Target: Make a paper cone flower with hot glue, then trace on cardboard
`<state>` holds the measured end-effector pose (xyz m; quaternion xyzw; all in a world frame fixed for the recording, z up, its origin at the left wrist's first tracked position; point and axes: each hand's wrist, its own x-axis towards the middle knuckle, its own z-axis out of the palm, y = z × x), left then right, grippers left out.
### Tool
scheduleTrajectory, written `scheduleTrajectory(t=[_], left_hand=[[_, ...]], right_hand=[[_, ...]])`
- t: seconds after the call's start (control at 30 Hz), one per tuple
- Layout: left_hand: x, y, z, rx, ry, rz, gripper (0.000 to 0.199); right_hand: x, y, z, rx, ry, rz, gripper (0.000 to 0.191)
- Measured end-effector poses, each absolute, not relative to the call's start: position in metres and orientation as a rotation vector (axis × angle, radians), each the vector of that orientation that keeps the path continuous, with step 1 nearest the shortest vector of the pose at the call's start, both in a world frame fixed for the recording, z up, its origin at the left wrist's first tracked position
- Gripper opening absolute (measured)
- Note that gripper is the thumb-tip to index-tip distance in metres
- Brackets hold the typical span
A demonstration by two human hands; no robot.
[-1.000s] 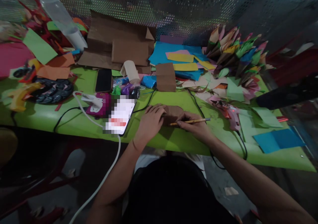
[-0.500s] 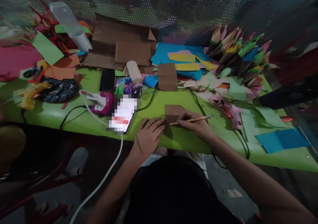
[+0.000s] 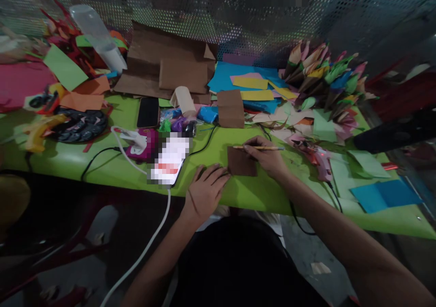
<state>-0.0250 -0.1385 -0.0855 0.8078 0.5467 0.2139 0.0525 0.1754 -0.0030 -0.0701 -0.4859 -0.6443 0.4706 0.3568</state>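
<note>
A small square of brown paper [image 3: 241, 164] lies flat on the green table before me. My right hand [image 3: 265, 155] is closed around a pencil [image 3: 272, 148], whose tip is over the square's upper left edge. My left hand [image 3: 207, 186] rests on the table with its fingers extended, the fingertips at the left edge of the square. Left of that hand lies a lit phone [image 3: 170, 159] with a blurred screen and a white cable.
A pink glue gun [image 3: 322, 164] lies right of my right hand. Behind are brown paper sheets [image 3: 184, 75], blue sheets [image 3: 248, 73] and several paper flowers [image 3: 327, 71]. At left are a purple plug block [image 3: 145, 146] and a yellow glue gun [image 3: 42, 132].
My right hand and the pencil have moved up from the lower part of the brown square to its upper edge. My left hand stays nearly in place.
</note>
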Motion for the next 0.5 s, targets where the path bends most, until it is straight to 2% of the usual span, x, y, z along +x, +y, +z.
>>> scheduleTrajectory(t=[0.3,0.5], left_hand=[[-0.024,-0.138,-0.086,2.450,1.671,0.656,0.039],[-0.025,-0.139,-0.085,2.430,1.653,0.682,0.037]], right_hand=[[0.176,-0.007,-0.066,-1.270,-1.739,1.137,0.028],[0.178,-0.017,-0.062,-1.224,-1.763,1.217,0.022]])
